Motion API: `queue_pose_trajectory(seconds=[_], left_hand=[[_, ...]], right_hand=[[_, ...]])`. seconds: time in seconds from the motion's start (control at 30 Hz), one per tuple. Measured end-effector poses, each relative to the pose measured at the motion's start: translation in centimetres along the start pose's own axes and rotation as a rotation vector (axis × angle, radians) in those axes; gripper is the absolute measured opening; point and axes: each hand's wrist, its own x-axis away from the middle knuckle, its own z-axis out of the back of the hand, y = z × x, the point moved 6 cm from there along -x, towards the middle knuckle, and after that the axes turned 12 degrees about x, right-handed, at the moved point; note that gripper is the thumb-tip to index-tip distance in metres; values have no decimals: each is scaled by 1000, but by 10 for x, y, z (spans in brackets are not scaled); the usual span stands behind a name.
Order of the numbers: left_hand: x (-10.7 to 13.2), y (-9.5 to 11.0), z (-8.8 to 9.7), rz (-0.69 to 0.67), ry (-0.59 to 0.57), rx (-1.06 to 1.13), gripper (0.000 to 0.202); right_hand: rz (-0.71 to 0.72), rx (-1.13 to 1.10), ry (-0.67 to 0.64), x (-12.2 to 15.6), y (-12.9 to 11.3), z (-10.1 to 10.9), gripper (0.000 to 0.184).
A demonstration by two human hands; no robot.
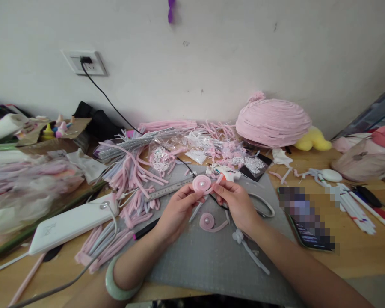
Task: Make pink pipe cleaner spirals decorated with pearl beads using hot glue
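Between both hands is a pink pipe cleaner spiral point(201, 184) with a pearl bead at its centre. My left hand point(183, 208) pinches the edge of the coil. My right hand point(235, 203) grips the loose tail on the right of the coil. Just below, on the grey cutting mat point(186, 261), lies a second pink spiral point(208, 221), also pearl-centred, its tail curving right. A pale pipe cleaner piece with a small looped head point(240, 236) rests beneath my right wrist. Behind my left hand, a steel ruler point(167, 189) lies partly covered.
A white power bank point(73, 224) with a cable lies left, beside bundles of pink pipe cleaners point(105, 246). Bags of beads point(162, 159) and more stems crowd the back. A large pink bundle point(272, 122) stands by the wall. Right are a phone point(311, 235) and markers point(359, 209).
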Motion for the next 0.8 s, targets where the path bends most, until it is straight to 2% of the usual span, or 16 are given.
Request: queue_pose_trajectory(seconds=[0.27,0.47,0.63,0.8], left_hand=[[0,-3,-3,6,-34,-87,15],[-1,1,-2,53,-77,-109,18],[-4,6,6,64,-6,5,22],[-8,11,11,29,-21,-137,19]], right_hand=[[-4,11,47,-1,2,3,27],[4,136,-7,-2,-8,6,33],[11,194,-31,-3,-14,12,31],[25,231,-103,-5,-12,11,30]])
